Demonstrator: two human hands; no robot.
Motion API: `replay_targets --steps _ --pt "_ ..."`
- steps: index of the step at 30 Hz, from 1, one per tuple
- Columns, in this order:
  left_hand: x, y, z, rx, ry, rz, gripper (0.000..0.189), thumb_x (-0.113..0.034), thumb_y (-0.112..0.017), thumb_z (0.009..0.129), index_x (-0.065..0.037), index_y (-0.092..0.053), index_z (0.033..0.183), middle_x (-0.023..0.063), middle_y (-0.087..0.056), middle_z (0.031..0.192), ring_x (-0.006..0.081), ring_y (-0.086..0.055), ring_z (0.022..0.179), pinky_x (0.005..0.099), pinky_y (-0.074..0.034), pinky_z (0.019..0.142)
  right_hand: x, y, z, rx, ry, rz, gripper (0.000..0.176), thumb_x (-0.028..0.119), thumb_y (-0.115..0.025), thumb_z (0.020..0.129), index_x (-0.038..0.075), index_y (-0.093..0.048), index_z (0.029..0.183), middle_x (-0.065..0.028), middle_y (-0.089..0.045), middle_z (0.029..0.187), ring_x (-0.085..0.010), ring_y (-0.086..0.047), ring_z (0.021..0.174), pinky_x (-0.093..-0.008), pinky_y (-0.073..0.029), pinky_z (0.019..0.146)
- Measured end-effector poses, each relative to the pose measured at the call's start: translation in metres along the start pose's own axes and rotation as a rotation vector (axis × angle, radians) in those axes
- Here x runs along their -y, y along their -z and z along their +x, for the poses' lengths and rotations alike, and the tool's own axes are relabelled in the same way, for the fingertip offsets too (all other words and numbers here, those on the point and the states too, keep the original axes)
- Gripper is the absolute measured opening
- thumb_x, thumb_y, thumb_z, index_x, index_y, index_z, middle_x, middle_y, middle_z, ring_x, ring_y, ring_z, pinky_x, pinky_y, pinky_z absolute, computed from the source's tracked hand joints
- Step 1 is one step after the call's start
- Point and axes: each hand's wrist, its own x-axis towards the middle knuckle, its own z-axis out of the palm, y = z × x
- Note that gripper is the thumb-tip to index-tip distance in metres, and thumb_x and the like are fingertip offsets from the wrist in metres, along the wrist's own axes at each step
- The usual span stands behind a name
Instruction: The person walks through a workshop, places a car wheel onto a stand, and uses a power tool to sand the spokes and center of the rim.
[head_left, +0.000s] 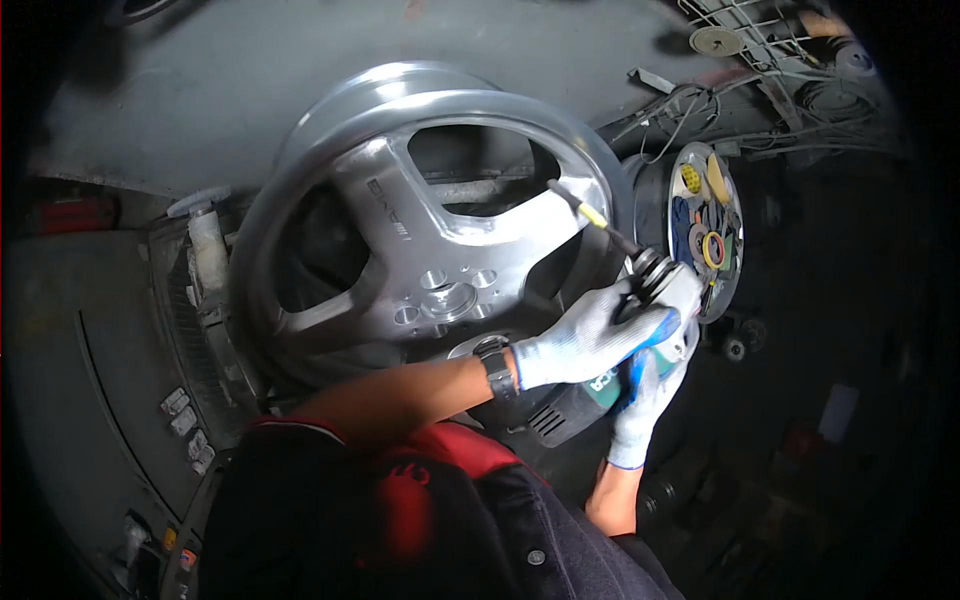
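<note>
Here we see the green-bodied hand grinder [597, 388] held before the silver five-spoke alloy wheel [430, 260]; we judge it rigid and fairly heavy, so best held two-handed. The white-gloved left hand [585, 340] closes its grip around the neck, and the white-gloved right hand [645, 400] clasps the body beneath.

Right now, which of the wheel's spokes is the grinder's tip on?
The brightly lit upper-right spoke: the tip of the grinder rests on its outer end. The lettered upper-left spoke lies clear of it.
</note>
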Motion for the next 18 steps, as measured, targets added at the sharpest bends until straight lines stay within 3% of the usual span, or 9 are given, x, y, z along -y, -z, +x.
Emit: replay_targets --steps 3,5,8,10,12,16,18 --pt "-0.008 0.002 0.011 0.016 0.078 0.084 0.045 -0.029 -0.061 0.098 0.004 -0.053 0.127 0.0099 -0.065 0.113 0.0116 -0.057 0.105 0.03 -0.048 0.092 -0.006 0.005 0.011 -0.006 0.012 -0.014 0.1 0.04 -0.078 0.078 -0.005 -0.026 0.15 -0.017 -0.044 0.142 -0.0246 -0.045 0.129 -0.0382 -0.035 0.109" --pt "-0.002 0.002 0.005 0.001 -0.014 -0.01 0.043 -0.026 -0.062 0.096 0.003 -0.053 0.127 0.0093 -0.064 0.115 0.012 -0.057 0.107 0.0305 -0.047 0.093 -0.008 0.006 0.006 0.015 0.043 -0.066 0.101 0.04 -0.078 0.078 -0.005 -0.024 0.15 -0.0181 -0.041 0.144 -0.0256 -0.043 0.132 -0.0394 -0.033 0.11" --pt "0.009 0.003 -0.017 0.02 0.029 -0.199 0.051 -0.02 -0.065 0.094 0.001 -0.047 0.136 0.0091 -0.058 0.128 0.0142 -0.054 0.117 0.0311 -0.043 0.101 -0.012 0.003 -0.011 0.042 0.014 -0.069 0.102 0.039 -0.078 0.075 -0.005 -0.024 0.149 -0.0192 -0.04 0.144 -0.0273 -0.041 0.133 -0.0403 -0.031 0.112" --pt "0.013 0.003 -0.03 0.022 -0.101 -0.223 0.057 -0.015 -0.061 0.094 0.003 -0.039 0.143 0.0094 -0.053 0.134 0.0165 -0.05 0.124 0.0326 -0.039 0.106 -0.006 0.0 -0.021 0.079 -0.029 -0.062 0.103 0.034 -0.079 0.069 -0.004 -0.027 0.149 -0.0177 -0.043 0.141 -0.027 -0.043 0.131 -0.0401 -0.033 0.111" --pt "0.01 0.002 -0.043 -0.013 -0.078 -0.198 0.057 -0.014 -0.061 0.094 0.004 -0.039 0.143 0.0103 -0.051 0.137 0.017 -0.047 0.127 0.0331 -0.037 0.109 -0.01 0.0 -0.026 0.107 -0.035 -0.116 0.103 0.034 -0.08 0.068 -0.003 -0.027 0.149 -0.0167 -0.044 0.14 -0.0263 -0.044 0.13 -0.0396 -0.034 0.11" --pt "0.012 0.003 -0.023 -0.021 -0.047 -0.202 0.057 -0.014 -0.061 0.094 0.004 -0.039 0.143 0.0113 -0.05 0.136 0.0175 -0.048 0.125 0.0334 -0.038 0.107 -0.016 0.001 -0.016 0.057 -0.025 0.033 0.1 0.036 -0.08 0.073 -0.003 -0.028 0.149 -0.0158 -0.044 0.14 -0.0243 -0.044 0.13 -0.0389 -0.034 0.109" --pt "0.008 0.008 -0.005 0.046 0.032 -0.046 0.044 -0.02 -0.061 0.095 0.004 -0.05 0.131 0.0099 -0.061 0.116 0.0146 -0.055 0.105 0.0335 -0.046 0.095 -0.017 -0.002 -0.012 -0.042 -0.014 0.01 0.103 0.042 -0.08 0.076 -0.004 -0.025 0.15 -0.0182 -0.039 0.145 -0.026 -0.04 0.133 -0.0403 -0.032 0.111"
